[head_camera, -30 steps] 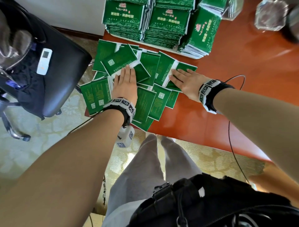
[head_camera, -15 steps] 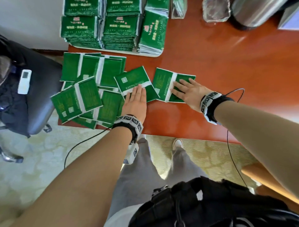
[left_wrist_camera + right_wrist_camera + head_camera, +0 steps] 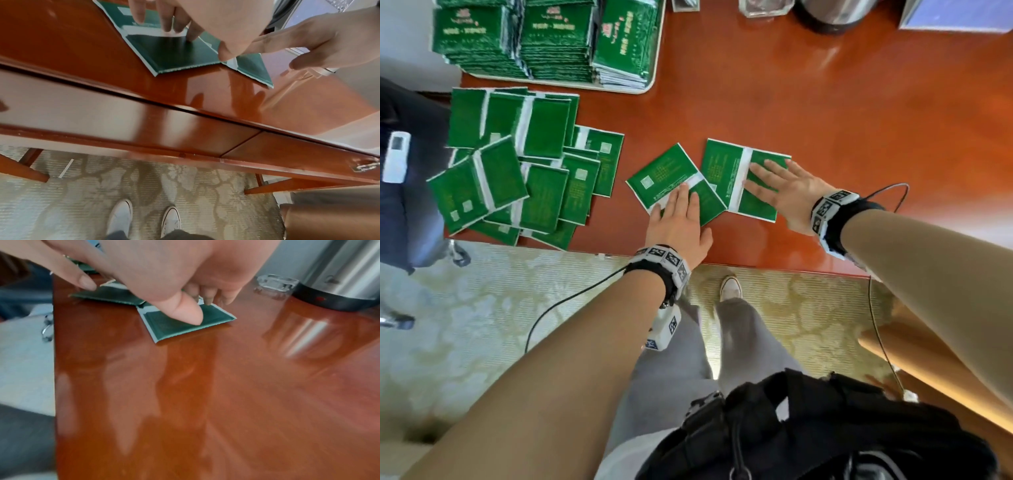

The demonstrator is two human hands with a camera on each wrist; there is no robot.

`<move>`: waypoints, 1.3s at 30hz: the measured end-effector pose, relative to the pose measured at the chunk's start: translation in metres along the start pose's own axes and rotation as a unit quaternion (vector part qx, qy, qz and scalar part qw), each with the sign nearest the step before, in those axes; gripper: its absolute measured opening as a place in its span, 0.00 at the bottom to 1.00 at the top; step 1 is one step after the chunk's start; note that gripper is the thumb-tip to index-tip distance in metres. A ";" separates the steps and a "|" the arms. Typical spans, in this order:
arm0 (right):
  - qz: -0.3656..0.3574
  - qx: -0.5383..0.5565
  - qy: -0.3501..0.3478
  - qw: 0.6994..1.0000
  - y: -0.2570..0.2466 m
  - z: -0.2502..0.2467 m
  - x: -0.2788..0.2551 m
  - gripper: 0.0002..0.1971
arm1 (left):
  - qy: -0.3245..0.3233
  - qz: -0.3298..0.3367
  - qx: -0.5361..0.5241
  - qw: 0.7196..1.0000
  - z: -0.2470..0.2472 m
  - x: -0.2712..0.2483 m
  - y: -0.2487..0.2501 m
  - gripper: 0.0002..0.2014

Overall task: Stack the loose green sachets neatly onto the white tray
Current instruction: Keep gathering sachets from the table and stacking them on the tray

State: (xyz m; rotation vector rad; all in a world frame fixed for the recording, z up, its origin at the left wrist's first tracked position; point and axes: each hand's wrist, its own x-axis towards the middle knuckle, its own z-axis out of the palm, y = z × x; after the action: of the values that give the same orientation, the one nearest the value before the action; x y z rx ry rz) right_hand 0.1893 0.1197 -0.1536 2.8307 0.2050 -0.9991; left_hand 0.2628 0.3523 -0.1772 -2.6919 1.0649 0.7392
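Hands flat on two sachet pairs near the table (image 3: 825, 113) front edge. Left hand (image 3: 681, 222) presses the tilted left pair (image 3: 667, 178), fingers straight, gripping nothing. Right hand (image 3: 787, 192) presses the right pair (image 3: 726, 171), fingers spread, thumb on its near edge. Pairs sit just beside each other, corners nearly touching. Tray (image 3: 654, 68) with stacks lies beyond and left; left hand nearer it. Loose pile (image 3: 524, 171) further left.

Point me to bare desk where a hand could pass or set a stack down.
Free: the red desktop right of the white tray, between the kettle and the right hand. Crowded: the loose sachet pile at the left end, and the desk's near edge under the left hand.
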 end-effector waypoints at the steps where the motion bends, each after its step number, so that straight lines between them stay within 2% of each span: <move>1: 0.035 0.041 0.033 0.998 -0.002 -0.003 -0.001 0.45 | 0.032 0.009 -0.011 0.999 -0.005 0.002 -0.004 0.33; 2: 0.091 0.107 0.072 0.987 -0.004 -0.005 0.000 0.42 | 0.069 0.013 -0.021 0.997 -0.012 0.005 -0.010 0.30; 3: 0.161 0.192 0.110 0.962 -0.005 -0.010 0.001 0.35 | 0.098 0.011 -0.029 0.995 -0.019 0.011 -0.016 0.26; 5: 0.301 0.338 0.131 0.882 -0.006 -0.019 0.008 0.20 | 0.119 -0.016 -0.038 0.992 -0.034 0.026 -0.031 0.22; 6: 0.355 0.390 0.122 0.841 -0.006 -0.021 0.012 0.19 | 0.117 -0.039 -0.039 0.992 -0.041 0.035 -0.038 0.22; 8: 0.418 0.461 0.097 0.777 -0.009 -0.023 0.020 0.26 | 0.088 -0.091 -0.045 0.991 -0.053 0.053 -0.052 0.26; 11: 0.466 0.500 0.077 0.726 -0.018 -0.023 0.033 0.36 | 0.012 -0.128 -0.044 0.991 -0.061 0.073 -0.067 0.38; 13: 0.485 0.532 0.072 0.691 -0.023 -0.024 0.043 0.37 | -0.021 -0.131 -0.044 0.990 -0.059 0.081 -0.074 0.44; 16: 0.513 0.565 0.070 0.642 -0.022 -0.026 0.051 0.35 | -0.039 -0.139 -0.076 0.987 -0.056 0.094 -0.077 0.44; 17: 0.515 0.565 0.069 0.641 -0.021 -0.027 0.051 0.34 | -0.048 -0.145 -0.087 0.984 -0.056 0.097 -0.078 0.44; 19: 0.505 0.554 0.058 0.659 -0.018 -0.029 0.050 0.31 | -0.076 -0.147 -0.092 0.982 -0.059 0.103 -0.081 0.42; 21: 0.483 0.551 0.038 0.680 -0.013 -0.026 0.049 0.20 | -0.096 -0.130 -0.091 0.983 -0.060 0.106 -0.081 0.33; 22: 0.477 0.558 0.032 0.679 -0.012 -0.023 0.049 0.19 | -0.102 -0.121 -0.091 0.983 -0.059 0.107 -0.081 0.28; 25: 0.467 0.574 0.034 0.672 -0.010 -0.021 0.044 0.20 | -0.104 -0.107 -0.075 0.986 -0.057 0.104 -0.078 0.24; 27: 0.459 0.562 0.025 0.687 -0.009 -0.025 0.039 0.17 | -0.098 -0.088 -0.058 0.990 -0.059 0.100 -0.077 0.23; 32: 0.436 0.449 -0.019 0.779 0.003 -0.049 0.026 0.08 | -0.078 -0.056 -0.003 0.995 -0.077 0.092 -0.082 0.16; 35: 0.411 0.393 0.015 0.823 0.008 -0.060 0.026 0.03 | -0.063 -0.040 0.015 0.997 -0.086 0.086 -0.078 0.14; 37: 0.387 0.341 0.040 0.856 0.005 -0.062 0.027 0.10 | -0.050 -0.022 0.023 0.998 -0.088 0.081 -0.071 0.14; 39: 0.356 0.296 0.046 0.885 -0.007 -0.061 0.028 0.12 | -0.028 -0.008 0.016 0.999 -0.082 0.074 -0.064 0.15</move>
State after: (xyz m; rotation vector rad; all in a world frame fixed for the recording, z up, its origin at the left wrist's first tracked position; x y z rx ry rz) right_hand 0.2467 0.1390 -0.1247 2.9991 -1.2421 -0.8316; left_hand 0.3840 0.3290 -0.1452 -2.6339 1.0312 0.7826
